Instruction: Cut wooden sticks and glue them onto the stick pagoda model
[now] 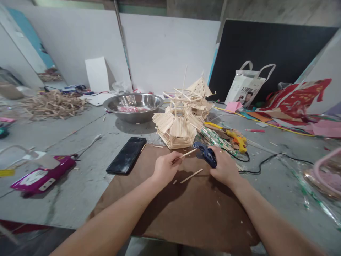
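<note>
One wooden pavilion [181, 127] stood roofed below, bare-framed above; the left hand [167, 167] pinched a stick [189, 153], the right hand [223, 166] gripped cutters [207, 155].

place: likely a craft workshop | table: scuffed grey top [87, 153], power strip [44, 176] | work: stick-built pagoda model [181, 128], heaped wooden sticks [54, 104], blue hand tool [207, 155] | walls: white partition boards [170, 53]

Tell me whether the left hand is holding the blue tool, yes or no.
No, the right hand grips the blue tool, while the left hand holds a thin wooden stick.
</note>
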Available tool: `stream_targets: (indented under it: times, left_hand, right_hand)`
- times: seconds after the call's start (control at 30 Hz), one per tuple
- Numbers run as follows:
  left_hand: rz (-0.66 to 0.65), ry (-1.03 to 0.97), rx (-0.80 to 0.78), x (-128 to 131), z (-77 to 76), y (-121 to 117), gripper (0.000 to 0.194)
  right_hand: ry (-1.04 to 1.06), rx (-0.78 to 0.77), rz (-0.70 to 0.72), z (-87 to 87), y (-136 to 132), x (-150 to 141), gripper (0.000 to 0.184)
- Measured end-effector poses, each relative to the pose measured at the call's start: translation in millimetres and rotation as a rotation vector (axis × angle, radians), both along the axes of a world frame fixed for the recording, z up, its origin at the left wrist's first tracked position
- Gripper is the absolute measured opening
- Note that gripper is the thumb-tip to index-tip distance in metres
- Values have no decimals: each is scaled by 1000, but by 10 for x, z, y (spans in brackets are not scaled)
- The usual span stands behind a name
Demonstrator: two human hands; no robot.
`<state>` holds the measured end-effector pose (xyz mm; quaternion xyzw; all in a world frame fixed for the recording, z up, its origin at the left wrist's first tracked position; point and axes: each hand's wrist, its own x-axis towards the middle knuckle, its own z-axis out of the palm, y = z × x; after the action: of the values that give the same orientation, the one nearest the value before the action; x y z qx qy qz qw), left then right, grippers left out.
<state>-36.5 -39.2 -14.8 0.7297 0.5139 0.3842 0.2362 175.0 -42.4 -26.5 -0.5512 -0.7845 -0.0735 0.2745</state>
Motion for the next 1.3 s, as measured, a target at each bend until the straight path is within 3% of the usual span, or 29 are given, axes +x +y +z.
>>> stream_targets:
  times: [0.2,0.4,0.57,0.8,0.97,1.17,1.3]
  left_hand:
    - [-28,-60,15,-9,10,6,15]
    - [-109,-188,-107,2,-22,-23,28]
    - [-188,-270,-168,23,-69,-76,26]
    - [-230,-225,-257,59,-131,-127,24]
    - [-317,-147,-138,136,-58,-176,18]
    - [-329,-86,162,191,-41,-180,20]
    - [-331,-27,189,169,-55,-179,22]
  right_hand:
    - [17,31,-14,-4,-12,-34,45]
    - [22,82,28,-44,-11,-56,47]
    - [13,92,40,-45,-20,-63,48]
    - [-18,99,61,-8,-30,-53,48]
    - [-27,97,115,59,-111,-111,46]
    - [11,99,165,113,-200,-174,45]
    - [8,86,152,124,-218,-201,43]
